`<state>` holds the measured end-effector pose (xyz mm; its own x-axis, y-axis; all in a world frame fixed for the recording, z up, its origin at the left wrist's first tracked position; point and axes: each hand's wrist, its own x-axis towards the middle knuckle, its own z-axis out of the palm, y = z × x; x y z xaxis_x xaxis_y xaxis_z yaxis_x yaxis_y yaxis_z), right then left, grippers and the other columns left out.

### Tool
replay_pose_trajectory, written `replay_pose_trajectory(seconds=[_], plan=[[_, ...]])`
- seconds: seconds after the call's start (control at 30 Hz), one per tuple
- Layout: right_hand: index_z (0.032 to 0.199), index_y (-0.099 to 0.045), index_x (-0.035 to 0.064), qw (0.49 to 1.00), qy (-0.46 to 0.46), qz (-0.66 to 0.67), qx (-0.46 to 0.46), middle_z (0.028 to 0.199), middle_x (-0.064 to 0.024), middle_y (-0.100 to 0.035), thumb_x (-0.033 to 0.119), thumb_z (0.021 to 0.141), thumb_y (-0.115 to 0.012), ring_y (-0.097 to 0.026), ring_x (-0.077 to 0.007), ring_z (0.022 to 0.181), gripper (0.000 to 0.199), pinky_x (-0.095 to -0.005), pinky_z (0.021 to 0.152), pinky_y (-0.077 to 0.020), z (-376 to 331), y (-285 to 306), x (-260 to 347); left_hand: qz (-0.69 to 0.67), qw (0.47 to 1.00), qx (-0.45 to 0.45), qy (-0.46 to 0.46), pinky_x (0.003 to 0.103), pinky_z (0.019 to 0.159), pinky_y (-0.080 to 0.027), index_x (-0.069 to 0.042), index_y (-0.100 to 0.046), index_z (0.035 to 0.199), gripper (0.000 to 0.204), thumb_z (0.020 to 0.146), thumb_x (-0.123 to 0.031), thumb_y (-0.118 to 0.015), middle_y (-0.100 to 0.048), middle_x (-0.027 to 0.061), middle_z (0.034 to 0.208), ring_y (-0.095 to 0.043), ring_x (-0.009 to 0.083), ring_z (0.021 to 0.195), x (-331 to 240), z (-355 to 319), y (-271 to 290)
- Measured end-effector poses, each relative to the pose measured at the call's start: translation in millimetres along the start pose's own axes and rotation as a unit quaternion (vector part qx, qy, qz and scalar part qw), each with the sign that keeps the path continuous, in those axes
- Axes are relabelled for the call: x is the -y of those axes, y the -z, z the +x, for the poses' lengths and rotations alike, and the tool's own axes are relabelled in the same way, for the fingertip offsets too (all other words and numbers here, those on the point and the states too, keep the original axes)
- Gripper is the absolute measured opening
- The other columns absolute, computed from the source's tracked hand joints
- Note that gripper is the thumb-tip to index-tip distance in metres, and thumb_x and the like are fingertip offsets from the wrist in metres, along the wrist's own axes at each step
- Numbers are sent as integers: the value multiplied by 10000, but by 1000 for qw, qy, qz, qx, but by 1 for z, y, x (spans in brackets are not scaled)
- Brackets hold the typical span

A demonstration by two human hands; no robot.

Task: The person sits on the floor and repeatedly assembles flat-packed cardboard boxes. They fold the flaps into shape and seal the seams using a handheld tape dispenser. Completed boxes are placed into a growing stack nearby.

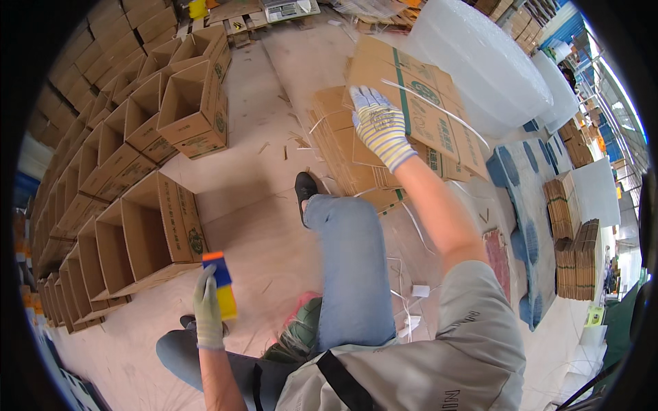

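Note:
My right hand [381, 127] reaches forward in a striped glove onto a flattened cardboard carton [428, 82] with green print. Its fingers are stretched out and rest near the carton's left edge. Beneath lie more flattened cartons [330, 113] in a loose stack on the floor, with a white strap [439, 109] across the top one. Low on the left, my left hand [208, 308], also gloved, is closed around a small flat blue and yellow thing with an orange end [223, 274]. The exact kind of this thing cannot be made out.
Rows of open cardboard boxes [185, 109] stand on the left. A large bubble-wrap roll [480, 61] lies at the back right, with a blue-grey pallet [524, 205] and bundled cartons [576, 264] on the right. A green wrapped bundle [298, 335] sits beside my leg. Strap scraps litter the floor.

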<state>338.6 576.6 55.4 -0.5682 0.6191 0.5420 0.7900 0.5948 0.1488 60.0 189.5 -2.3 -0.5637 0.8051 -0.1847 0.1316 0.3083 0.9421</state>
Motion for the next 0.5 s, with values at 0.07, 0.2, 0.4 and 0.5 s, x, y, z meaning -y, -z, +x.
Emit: replay_pose_trajectory(seconds=[0.07, 0.2, 0.4, 0.5], plan=[[1227, -513, 54, 994, 79, 48, -51, 1156, -160, -585, 166, 806, -547, -569, -301, 1067, 437, -381, 940, -440, -4, 55, 36, -66, 990, 50, 113, 280, 888, -422, -19, -597, 1116, 372, 967, -321, -440, -614, 93, 1106, -558, 169, 1020, -2, 34, -11], [1197, -538, 57, 940, 243, 239, -29, 1164, -156, -584, 154, 751, -560, -578, -312, 1059, 458, -405, 922, -463, -44, 120, 121, -292, 946, 133, 42, 286, 834, -466, -42, -577, 1126, 431, 938, -415, -472, -636, 75, 1027, -589, 159, 943, -76, 77, -60], [1177, -551, 81, 873, 258, 411, -47, 1240, -145, -527, 210, 771, -550, -498, -339, 1158, 426, -437, 953, -424, -122, 119, 221, -217, 974, 55, 28, 334, 812, -478, -29, -574, 1107, 330, 883, -272, -584, -640, 77, 1000, -598, 195, 923, -68, 92, -11], [1140, -510, 81, 781, 427, 447, 96, 1121, -118, -537, 304, 721, -596, -505, -331, 1072, 482, -459, 860, -423, -201, 87, 269, 38, 995, -12, -89, 387, 791, -465, -26, -594, 1045, 290, 831, -219, -625, -635, 132, 952, -595, 273, 892, -26, 86, 18]])
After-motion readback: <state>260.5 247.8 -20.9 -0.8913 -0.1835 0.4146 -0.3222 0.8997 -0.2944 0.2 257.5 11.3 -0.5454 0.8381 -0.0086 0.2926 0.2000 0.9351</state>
